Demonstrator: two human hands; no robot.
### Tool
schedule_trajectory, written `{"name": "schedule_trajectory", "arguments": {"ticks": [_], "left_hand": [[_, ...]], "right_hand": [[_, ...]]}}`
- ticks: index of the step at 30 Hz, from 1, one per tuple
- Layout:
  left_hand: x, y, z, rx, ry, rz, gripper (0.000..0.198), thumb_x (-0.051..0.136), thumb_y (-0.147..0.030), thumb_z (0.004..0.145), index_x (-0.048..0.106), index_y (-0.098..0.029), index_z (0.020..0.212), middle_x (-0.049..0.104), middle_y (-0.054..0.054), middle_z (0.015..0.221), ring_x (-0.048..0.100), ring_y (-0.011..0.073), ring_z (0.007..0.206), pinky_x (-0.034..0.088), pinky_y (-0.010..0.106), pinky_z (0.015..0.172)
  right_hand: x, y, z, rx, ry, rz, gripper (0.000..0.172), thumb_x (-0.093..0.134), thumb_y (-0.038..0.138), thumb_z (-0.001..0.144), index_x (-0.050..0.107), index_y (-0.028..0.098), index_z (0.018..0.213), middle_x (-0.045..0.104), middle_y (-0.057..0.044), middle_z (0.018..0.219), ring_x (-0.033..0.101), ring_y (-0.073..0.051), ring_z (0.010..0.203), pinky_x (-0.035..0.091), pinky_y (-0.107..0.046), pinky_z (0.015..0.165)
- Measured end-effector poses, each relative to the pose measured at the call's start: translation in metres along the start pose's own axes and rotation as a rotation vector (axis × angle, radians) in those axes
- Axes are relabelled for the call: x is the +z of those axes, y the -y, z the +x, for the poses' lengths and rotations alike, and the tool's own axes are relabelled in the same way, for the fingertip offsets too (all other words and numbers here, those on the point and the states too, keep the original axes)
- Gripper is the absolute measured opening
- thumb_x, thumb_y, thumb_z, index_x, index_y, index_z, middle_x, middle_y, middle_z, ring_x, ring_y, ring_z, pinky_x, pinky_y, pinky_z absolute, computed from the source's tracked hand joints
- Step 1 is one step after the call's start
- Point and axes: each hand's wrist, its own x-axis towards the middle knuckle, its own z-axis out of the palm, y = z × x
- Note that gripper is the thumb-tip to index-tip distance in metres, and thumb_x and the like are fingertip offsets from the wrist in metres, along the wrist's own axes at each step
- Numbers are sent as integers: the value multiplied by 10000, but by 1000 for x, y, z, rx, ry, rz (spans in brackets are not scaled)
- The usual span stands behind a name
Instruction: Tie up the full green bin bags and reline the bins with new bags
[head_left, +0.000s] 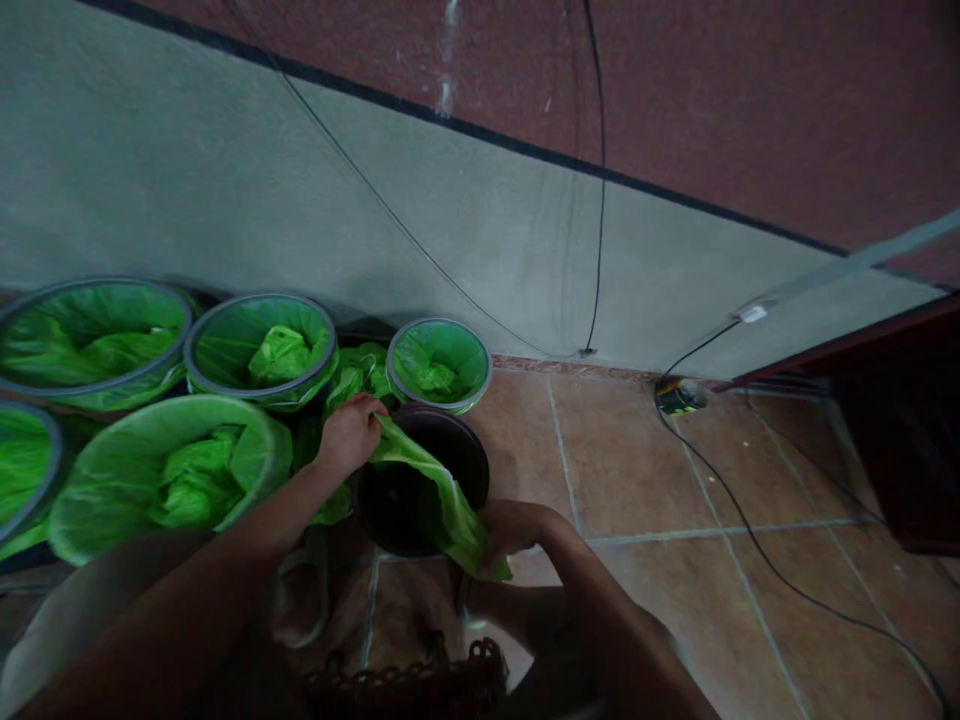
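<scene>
A green plastic bag is stretched slantwise across the mouth of a dark trash bin. My left hand is closed on the bag's upper left end, by the bin's far left rim. At the near right rim my right hand grips the other end; its fingertips are partly hidden. The dark inside of the bin shows on both sides of the bag. Close behind the bin stands a small bin with a grey rim, lined in green plastic with a crumpled green bundle inside.
Several more green-lined bins, such as a wide one, crowd the left along the wall. Black cable runs over the tiled floor at right, past a can. Dark furniture stands far right.
</scene>
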Motion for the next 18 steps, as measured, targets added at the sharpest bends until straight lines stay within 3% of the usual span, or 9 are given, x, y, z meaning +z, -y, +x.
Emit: {"name": "schedule_trajectory", "arguments": {"ticks": [2, 5, 8, 15, 18], "left_hand": [[3, -1, 1, 13, 18, -120, 307, 412, -84, 756, 696, -167, 838, 684, 69, 1045, 647, 183, 978, 491, 304, 929], [8, -6, -1, 83, 42, -259, 302, 402, -97, 764, 691, -146, 837, 653, 88, 1127, 620, 193, 1062, 471, 335, 986], [10, -11, -5, 135, 46, -336, 295, 411, -134, 782, 692, -150, 870, 631, 93, 1165, 612, 197, 1080, 475, 353, 992], [15, -18, -15, 156, 49, -315, 290, 493, -302, 846, 670, -174, 1036, 627, 106, 1187, 583, 223, 1147, 427, 381, 1060], [11, -27, -22, 101, -43, -235, 370, 556, -334, 819, 610, -172, 1146, 618, 118, 1218, 560, 252, 1182, 431, 394, 1045]], "right_hand": [[-6, 4, 2, -9, -72, 97, 352, 831, 370, 563, 757, 186, 853, 713, -14, 726, 630, -174, 657, 441, -239, 598], [-13, 10, 15, 8, -396, 263, 436, 656, 499, 791, 702, 176, 1080, 728, -57, 902, 655, -183, 797, 482, -262, 702], [-10, 14, 35, 2, -657, 337, 447, 441, 505, 934, 676, 163, 1100, 710, -80, 1013, 644, -190, 939, 478, -289, 828], [12, 29, 54, 11, -590, 159, 216, 605, 330, 820, 710, 160, 899, 682, -25, 796, 616, -174, 764, 438, -248, 699], [16, 34, 59, 88, -629, 226, 178, 595, 291, 797, 699, 151, 758, 643, -16, 678, 599, -164, 684, 426, -242, 643]]}}
